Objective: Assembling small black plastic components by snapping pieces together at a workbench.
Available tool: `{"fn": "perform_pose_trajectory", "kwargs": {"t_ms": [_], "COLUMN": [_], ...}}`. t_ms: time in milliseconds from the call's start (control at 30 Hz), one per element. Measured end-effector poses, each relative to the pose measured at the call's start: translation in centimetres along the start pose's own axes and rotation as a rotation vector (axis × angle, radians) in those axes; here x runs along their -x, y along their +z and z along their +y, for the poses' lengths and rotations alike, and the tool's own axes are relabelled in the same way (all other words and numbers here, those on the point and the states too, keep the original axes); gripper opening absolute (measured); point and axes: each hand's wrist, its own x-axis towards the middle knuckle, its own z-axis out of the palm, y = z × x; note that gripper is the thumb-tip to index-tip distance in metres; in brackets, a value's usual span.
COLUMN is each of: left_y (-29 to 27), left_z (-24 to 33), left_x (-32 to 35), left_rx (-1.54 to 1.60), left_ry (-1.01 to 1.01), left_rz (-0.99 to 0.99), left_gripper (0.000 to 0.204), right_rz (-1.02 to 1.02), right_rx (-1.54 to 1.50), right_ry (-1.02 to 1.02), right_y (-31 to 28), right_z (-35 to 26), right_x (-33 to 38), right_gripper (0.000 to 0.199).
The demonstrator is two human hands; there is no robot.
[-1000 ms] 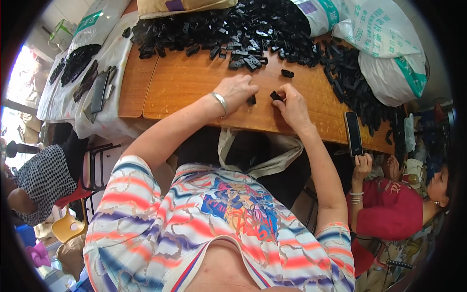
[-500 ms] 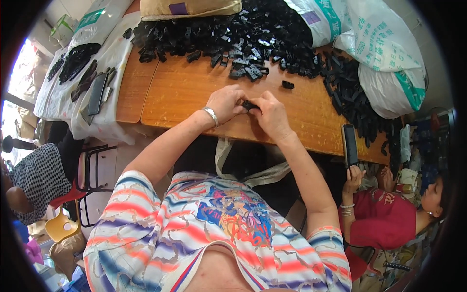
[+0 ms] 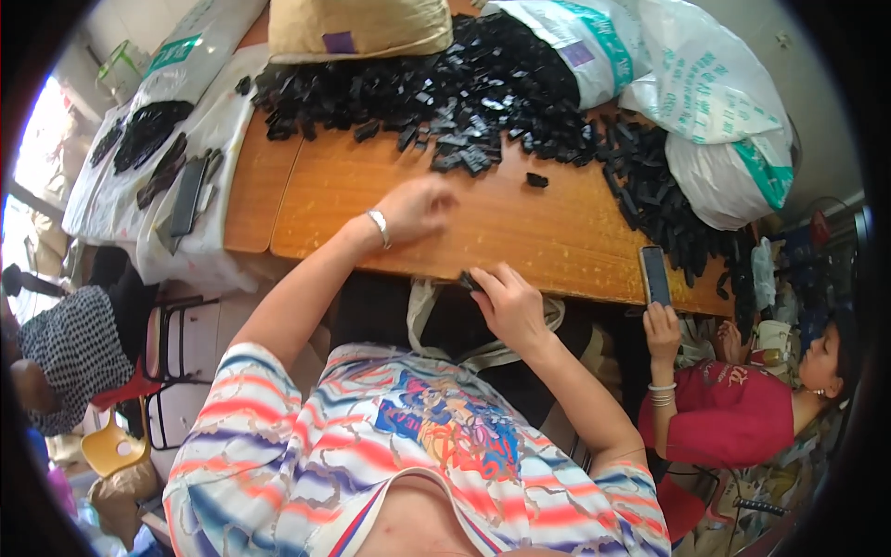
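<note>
Black small rigid plastic part pinched in right hand at table edge; prob. light, stiff, edge-grip. Left hand loosely open, empty, over wooden tabletop.

Your small black plastic part sits pinched at the table's near edge, six o'clock from the black heap.

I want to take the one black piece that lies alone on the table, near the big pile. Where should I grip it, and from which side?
Probably from above, pinching its two long sides. The lone black piece lies flat on bare wooden table, apart from the pile, so fingers fit on either side.
</note>
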Motion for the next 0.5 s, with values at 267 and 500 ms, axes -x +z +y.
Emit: {"fn": "perform_pose_trajectory", "kwargs": {"t_ms": [267,500], "left_y": [1.5,2.2], "left_z": [-1.2,-0.8], "left_x": [-3.5,-3.9], "left_rx": [-0.472,-0.477], "left_ry": [-0.062,-0.085], "left_rz": [0.39,0.394], "left_gripper": [0.028,0.023], "right_rz": [0.046,0.215], "right_rx": [-0.083,0.163], "right_ry": [0.02,0.284], "right_y": [-1.4,-2.6], "right_z": [2.1,11.3], "right_x": [0.0,-8.3], "right_gripper": [0.012,0.019]}}
